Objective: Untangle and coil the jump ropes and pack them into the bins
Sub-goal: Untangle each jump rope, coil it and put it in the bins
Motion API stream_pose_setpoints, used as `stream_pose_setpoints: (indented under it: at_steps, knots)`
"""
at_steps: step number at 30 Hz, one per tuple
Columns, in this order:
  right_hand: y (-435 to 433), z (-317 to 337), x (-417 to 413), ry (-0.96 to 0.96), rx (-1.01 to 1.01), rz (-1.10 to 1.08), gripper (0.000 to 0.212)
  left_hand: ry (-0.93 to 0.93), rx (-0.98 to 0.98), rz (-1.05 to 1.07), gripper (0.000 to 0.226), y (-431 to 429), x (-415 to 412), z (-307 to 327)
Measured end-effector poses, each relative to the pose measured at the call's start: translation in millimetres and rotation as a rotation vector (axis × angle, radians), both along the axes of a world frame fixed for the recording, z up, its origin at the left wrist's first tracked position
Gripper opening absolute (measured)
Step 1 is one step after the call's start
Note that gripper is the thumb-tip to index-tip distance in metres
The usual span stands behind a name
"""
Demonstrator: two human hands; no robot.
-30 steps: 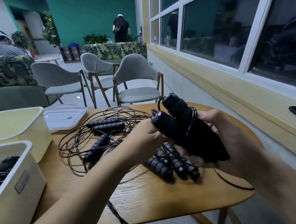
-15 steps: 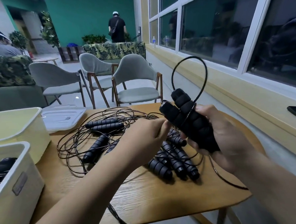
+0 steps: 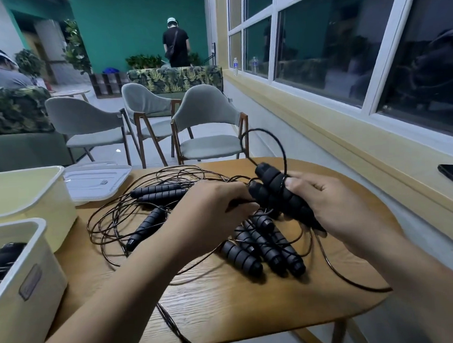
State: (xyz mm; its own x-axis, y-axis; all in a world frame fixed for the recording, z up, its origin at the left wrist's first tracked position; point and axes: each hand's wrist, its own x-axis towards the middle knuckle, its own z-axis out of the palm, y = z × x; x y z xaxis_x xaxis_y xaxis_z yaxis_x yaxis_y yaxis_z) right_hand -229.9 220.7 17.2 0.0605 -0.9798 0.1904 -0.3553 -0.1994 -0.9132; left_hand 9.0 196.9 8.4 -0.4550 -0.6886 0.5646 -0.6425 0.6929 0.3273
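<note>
Hands at work over a wooden tabletop strewn with black jump ropes: the right hand clasps the paired handles of one rope, fingers wrapped round the foam grips, while the left hand, fingers curled, appears to pinch that rope's cord just beside the handle ends (the exact contact is hidden behind its knuckles). A second ago the bundle was held higher and nearer the camera; it has since dropped to just above the loose handles lying on the wood. The loop that sprang up over the grips half a second ago now arcs lower and leans left. That suggests another turn is being drawn down round the handles. The coil looks unfinished, since a slack length of cord trails past the tabletop's right edge. The tangle of ropes awaits sorting at centre. At the left stand the near white bin, with one dark rope already inside, and the pale yellow bin behind it, a flat lid alongside.
</note>
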Motion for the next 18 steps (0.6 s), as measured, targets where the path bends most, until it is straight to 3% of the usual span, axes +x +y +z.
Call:
stream_pose_setpoints:
  at_steps: [5, 9, 14, 18]
  knots:
    - [0, 2, -3, 0.078, 0.154, 0.108, 0.029, 0.101, 0.061, -0.015, 0.021, 1, 4, 3]
    - [0, -1, -5, -0.038, 0.191, 0.143, 0.034, 0.149, 0.212, 0.018, 0.042, 0, 10, 6]
    - [3, 1, -17, -0.272, 0.24, 0.238, 0.045, 0.041, 0.362, 0.044, 0.024, -6, 17, -1]
    - [13, 8, -15, -0.094, 0.266, 0.349, 0.039, 0.112, 0.425, 0.032, 0.019, -13, 20, -5]
